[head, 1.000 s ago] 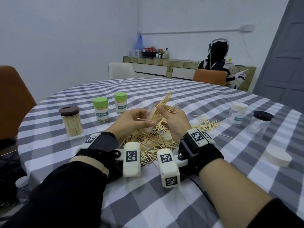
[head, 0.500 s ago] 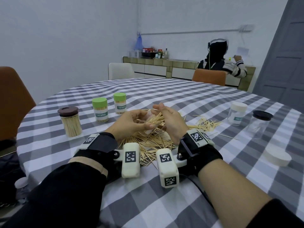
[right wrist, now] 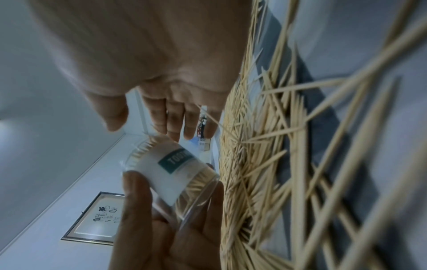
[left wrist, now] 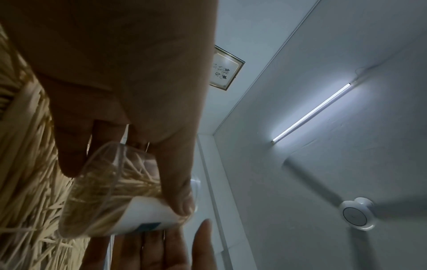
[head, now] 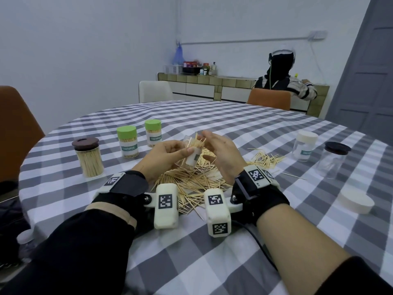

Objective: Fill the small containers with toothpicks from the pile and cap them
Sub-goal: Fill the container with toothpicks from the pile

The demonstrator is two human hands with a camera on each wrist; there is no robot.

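The tilted jar (head: 192, 153), clamped in the left hand (head: 163, 156), could spill toothpicks (head: 196, 139) if bumped by the open-fingered right hand (head: 221, 152).

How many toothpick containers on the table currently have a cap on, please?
5: the brown-capped jar far left, two green-capped containers beside it, and at right a white-capped container and a black-capped jar. The left hand holds another, uncapped.
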